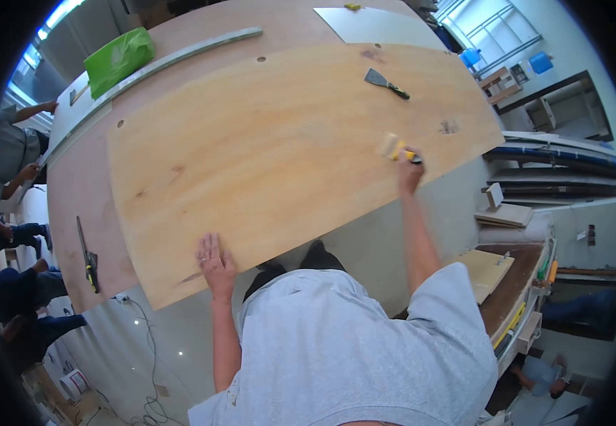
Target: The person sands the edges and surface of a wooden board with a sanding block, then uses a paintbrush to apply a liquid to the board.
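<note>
A large plywood sheet lies across the work table in front of me. Flat on its near left edge rests my left hand, fingers extended and holding nothing. Toward the right side of the sheet, my right hand is closed around a paintbrush with pale bristles and a yellow and black body. Its bristle end is slightly blurred, low over the wood. A putty knife with a dark handle lies on the plywood beyond the brush.
A handsaw lies on the table at left. Farther back are a long metal bar, a green plastic bag and a white panel. People stand at the left edge. A side bench and stacked boards are at right.
</note>
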{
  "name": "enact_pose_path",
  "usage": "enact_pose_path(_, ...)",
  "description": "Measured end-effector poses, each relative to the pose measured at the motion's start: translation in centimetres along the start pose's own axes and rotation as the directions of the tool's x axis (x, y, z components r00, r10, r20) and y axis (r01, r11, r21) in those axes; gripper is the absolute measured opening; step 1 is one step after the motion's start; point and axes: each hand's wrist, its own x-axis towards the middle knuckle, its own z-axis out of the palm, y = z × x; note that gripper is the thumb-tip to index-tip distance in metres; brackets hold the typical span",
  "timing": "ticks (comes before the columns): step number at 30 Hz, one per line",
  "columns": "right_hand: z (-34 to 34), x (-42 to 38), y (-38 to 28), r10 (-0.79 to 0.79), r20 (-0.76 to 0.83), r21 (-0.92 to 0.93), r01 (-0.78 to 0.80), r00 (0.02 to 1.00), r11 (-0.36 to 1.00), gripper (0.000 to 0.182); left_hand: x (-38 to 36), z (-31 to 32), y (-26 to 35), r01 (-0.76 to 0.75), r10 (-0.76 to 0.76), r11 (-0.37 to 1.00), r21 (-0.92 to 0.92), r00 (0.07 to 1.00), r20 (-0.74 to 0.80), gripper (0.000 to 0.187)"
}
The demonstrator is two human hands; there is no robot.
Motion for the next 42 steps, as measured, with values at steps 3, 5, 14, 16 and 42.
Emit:
enact_pose_path(3, 8.2, -9.5, -5.2, 0.159, 0.445, 0.250, -0.293, 0.881, 0.923, 0.021, 0.1, 0.0, 0.5, 0.000, 0.000, 1.000, 0.011, 1.000, 0.000, 0.058)
enact_pose_path(5, 13.7, -17.3, -11.3, -0.173, 0.635, 0.391, -0.120, 0.753, 0.913, 0.025, 0.2, -0.1, 0.5, -0.030, 0.032, 0.999, 0.045, 0.999, -0.028, 0.058)
enact_pose_path(14, 25.1, -17.7, -11.2, 0.059, 0.819, 0.149, -0.312, 0.571, 0.938, 0.020, -0.5, -0.7, -0.1, -0.064, 0.061, 0.995, 0.072, 0.997, 0.050, 0.056)
enact_pose_path(16, 22.0, -10.2, -1.0, -0.128, 0.653, 0.079, 0.102, 0.747, 0.992, 0.022, -0.5, -0.8, 0.0, -0.055, 0.051, 0.996, 0.075, 0.997, 0.051, 0.056)
enact_pose_path(42, 29.0, -23.2, -29.6, -0.220, 0.974, 0.192, -0.678, 0.045, 0.710, 0.028, 7.2, -5.3, 5.7, 0.222, -0.238, 0.962, -0.159, 0.967, -0.091, 0.044)
